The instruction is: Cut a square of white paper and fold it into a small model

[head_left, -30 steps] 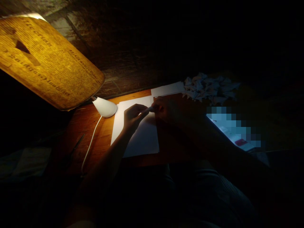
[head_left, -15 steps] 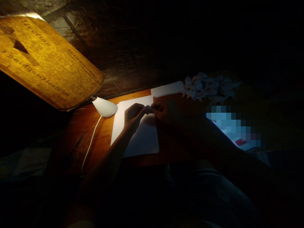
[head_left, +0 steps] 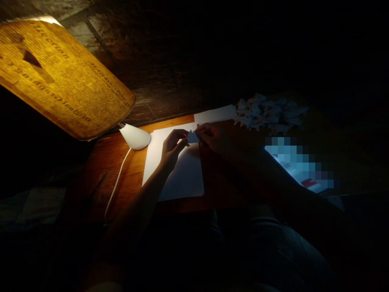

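A small folded paper piece (head_left: 192, 137), pale and pointed at its top, is held between my two hands above the white paper sheets (head_left: 182, 174). My left hand (head_left: 174, 147) pinches its left side between thumb and fingers. On its right side, my right hand (head_left: 211, 137) grips the edge with closed fingertips; most of that hand lies in deep shadow. The sheets lie stacked on the wooden table (head_left: 127, 174) under the hands.
A lit lamp with a printed shade (head_left: 69, 81) and white base (head_left: 135, 137) stands at left, its cord (head_left: 117, 184) trailing forward. Scissors (head_left: 99, 184) lie beside it. Paper strips (head_left: 215, 114), a heap of folded paper pieces (head_left: 270, 111) and a glowing phone (head_left: 299, 170) are to the right.
The folded paper piece has turned and shows a wider, triangular face. My fingers have shifted outward to its sides, the left hand opening slightly around it.
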The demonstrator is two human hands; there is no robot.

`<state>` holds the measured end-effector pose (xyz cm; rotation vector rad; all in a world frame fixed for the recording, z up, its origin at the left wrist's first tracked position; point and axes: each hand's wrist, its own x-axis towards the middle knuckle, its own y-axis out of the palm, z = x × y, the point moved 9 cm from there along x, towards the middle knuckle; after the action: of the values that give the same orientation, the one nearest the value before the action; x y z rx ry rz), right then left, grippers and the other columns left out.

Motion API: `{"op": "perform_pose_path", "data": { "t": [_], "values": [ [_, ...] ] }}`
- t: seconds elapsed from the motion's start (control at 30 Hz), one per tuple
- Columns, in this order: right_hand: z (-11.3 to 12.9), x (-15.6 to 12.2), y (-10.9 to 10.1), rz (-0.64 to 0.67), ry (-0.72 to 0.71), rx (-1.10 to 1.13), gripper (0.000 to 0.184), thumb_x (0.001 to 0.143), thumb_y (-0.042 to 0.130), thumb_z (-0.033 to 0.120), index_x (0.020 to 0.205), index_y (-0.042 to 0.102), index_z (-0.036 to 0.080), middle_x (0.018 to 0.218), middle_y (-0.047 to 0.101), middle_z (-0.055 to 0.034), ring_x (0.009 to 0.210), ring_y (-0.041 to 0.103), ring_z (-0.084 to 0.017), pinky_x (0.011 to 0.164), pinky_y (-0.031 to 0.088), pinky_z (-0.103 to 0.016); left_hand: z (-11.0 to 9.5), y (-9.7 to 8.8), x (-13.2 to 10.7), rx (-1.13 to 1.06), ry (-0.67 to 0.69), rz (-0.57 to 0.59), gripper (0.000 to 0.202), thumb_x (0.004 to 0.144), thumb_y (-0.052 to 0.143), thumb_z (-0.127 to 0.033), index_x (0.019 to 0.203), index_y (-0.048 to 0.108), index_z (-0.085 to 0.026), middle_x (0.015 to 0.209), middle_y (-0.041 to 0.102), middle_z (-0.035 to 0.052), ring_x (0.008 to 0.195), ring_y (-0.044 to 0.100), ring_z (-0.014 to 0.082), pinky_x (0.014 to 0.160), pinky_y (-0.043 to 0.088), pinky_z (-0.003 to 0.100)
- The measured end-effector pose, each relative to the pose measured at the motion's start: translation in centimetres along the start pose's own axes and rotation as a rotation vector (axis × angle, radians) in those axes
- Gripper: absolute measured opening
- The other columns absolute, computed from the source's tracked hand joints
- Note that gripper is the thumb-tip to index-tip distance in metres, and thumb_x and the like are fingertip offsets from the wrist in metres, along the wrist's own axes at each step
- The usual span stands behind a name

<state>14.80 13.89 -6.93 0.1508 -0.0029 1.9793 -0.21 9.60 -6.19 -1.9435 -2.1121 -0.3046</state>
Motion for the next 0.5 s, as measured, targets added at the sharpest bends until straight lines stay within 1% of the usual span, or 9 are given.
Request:
{"op": "perform_pose_path", "data": {
  "t": [0.07,0.13,0.23,0.3,0.4,0.5],
  "values": [
    [0.4,-0.2,-0.2,-0.013,-0.004,-0.015,0.019,0.090,0.075,0.031,0.077,0.065,0.021,0.062,0.061,0.0023,0.055,0.054,-0.012,0.055,0.041,-0.027,-0.2,0.3,-0.1,0.041,0.027,0.021,0.043,0.072,0.087,-0.049,0.100,0.070,-0.021,0.100,0.069,0.0076,0.092,0.067,0.0189,0.075,0.056,0.028],
    [0.5,-0.3,-0.2,-0.015,-0.004,-0.030,0.023,0.089,0.076,0.034,0.074,0.065,0.021,0.064,0.062,0.0009,0.059,0.056,-0.013,0.056,0.043,-0.027,-0.3,0.3,-0.1,0.076,0.038,0.018,0.043,0.071,0.089,-0.045,0.100,0.068,-0.021,0.103,0.069,0.0074,0.097,0.067,0.0196,0.078,0.056,0.028],
    [0.3,-0.2,-0.1,-0.011,-0.002,-0.045,0.024,0.089,0.076,0.036,0.074,0.065,0.021,0.067,0.065,-0.0008,0.062,0.058,-0.014,0.057,0.045,-0.028,-0.7,0.1,-0.2,0.100,0.047,-0.011,0.035,0.076,0.085,-0.042,0.099,0.068,-0.022,0.103,0.069,0.0068,0.098,0.067,0.0189,0.081,0.056,0.028],
    [-0.2,0.1,0.0,-0.001,-0.009,-0.042,0.022,0.089,0.076,0.036,0.077,0.066,0.021,0.066,0.066,-0.0003,0.060,0.058,-0.013,0.056,0.046,-0.027,-1.0,0.1,-0.3,0.093,0.056,-0.020,0.032,0.079,0.083,-0.042,0.100,0.068,-0.022,0.102,0.069,0.0065,0.095,0.068,0.0180,0.080,0.056,0.027],
    [-1.2,0.6,0.3,0.026,-0.008,-0.009,0.016,0.089,0.075,0.033,0.083,0.066,0.020,0.064,0.065,0.0018,0.052,0.055,-0.011,0.052,0.044,-0.026,-1.4,0.2,-0.3,0.078,0.074,-0.020,0.032,0.079,0.083,-0.042,0.097,0.068,-0.021,0.097,0.069,0.0054,0.088,0.067,0.0165,0.078,0.056,0.028],
    [-1.9,0.7,0.7,0.060,0.016,0.018,0.012,0.090,0.073,0.031,0.087,0.068,0.020,0.065,0.067,0.0019,0.050,0.056,-0.010,0.050,0.044,-0.024,-1.5,0.2,-0.3,0.049,0.080,-0.029,0.030,0.080,0.084,-0.043,0.091,0.067,-0.020,0.090,0.067,0.0036,0.079,0.065,0.0144,0.073,0.055,0.027]
  ]
}}
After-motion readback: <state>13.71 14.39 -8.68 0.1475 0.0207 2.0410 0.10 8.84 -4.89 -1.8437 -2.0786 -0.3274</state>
